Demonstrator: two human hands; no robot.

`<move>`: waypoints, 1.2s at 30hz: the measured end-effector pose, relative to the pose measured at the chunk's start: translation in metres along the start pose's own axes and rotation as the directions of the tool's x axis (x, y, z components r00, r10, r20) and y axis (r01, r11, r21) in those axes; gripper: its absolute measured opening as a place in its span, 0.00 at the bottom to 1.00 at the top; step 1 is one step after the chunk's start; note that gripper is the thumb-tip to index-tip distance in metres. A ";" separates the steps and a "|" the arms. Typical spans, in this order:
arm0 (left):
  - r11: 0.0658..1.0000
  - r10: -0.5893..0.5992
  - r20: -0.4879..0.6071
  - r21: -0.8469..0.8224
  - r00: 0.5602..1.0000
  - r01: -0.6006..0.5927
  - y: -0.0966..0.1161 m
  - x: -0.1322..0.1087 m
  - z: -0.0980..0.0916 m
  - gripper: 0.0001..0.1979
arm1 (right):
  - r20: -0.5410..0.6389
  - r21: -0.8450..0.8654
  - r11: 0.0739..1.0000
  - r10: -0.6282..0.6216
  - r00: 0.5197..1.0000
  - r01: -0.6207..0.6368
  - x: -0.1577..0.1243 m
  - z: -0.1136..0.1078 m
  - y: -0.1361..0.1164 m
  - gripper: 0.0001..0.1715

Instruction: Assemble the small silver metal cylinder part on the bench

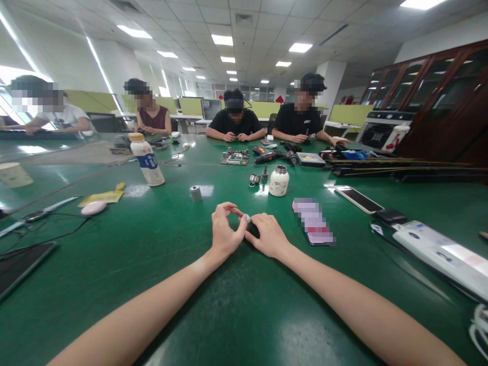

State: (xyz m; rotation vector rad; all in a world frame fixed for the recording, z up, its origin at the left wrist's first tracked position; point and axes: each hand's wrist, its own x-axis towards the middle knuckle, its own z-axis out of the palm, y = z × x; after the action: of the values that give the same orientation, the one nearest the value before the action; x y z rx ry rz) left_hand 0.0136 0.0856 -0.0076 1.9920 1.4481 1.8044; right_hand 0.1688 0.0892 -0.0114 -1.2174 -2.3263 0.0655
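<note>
My left hand [224,231] is above the green table, thumb and fingers curved into a pinch on a small round whitish piece [247,218], mostly hidden by the fingertips. Close against it, my right hand [270,235] has its fingers bent together, with something dark [252,230] between thumb and fingers that I cannot make out. Beyond my hands stands a white flask [279,183] with a bare metal neck. Beside it are a silver cap [254,179] and a dark stopper-like part [264,173]. A small silver cylinder [195,193] stands to the left.
A phone [313,223] with a lit screen lies right of my hands, and a white phone [358,199] farther right. On the left are a drink bottle [148,161] and a pink mouse [93,208]. Across the table sit several people, near a circuit board [235,156] and a power drill [267,157].
</note>
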 end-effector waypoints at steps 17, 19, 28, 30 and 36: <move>0.998 0.055 0.092 0.006 0.994 -0.056 0.004 0.000 -0.003 0.10 | -0.004 -0.005 1.000 -0.002 1.000 0.002 0.000 0.001 0.001 0.16; 0.998 0.059 0.059 0.013 0.996 -0.060 0.004 0.000 -0.003 0.08 | -0.003 -0.002 1.000 -0.003 1.000 0.003 0.000 0.001 0.001 0.16; 0.999 0.030 0.064 0.032 0.997 -0.032 0.005 0.004 -0.006 0.08 | 0.008 -0.006 1.000 0.019 1.000 -0.019 0.000 -0.003 -0.004 0.17; 0.999 0.028 0.069 0.019 0.997 -0.029 0.005 0.004 -0.006 0.08 | 0.014 -0.007 1.000 0.021 1.000 -0.020 0.000 -0.004 -0.004 0.17; 0.999 0.008 0.072 -0.033 0.997 -0.005 0.002 0.003 -0.004 0.09 | 0.021 -0.008 1.000 0.016 1.000 -0.016 0.000 -0.004 -0.004 0.17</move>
State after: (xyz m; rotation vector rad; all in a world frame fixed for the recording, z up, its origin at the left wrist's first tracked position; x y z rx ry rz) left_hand 0.0107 0.0850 -0.0029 2.0265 1.3843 1.7280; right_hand 0.1676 0.0860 -0.0063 -1.2456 -2.3374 0.0754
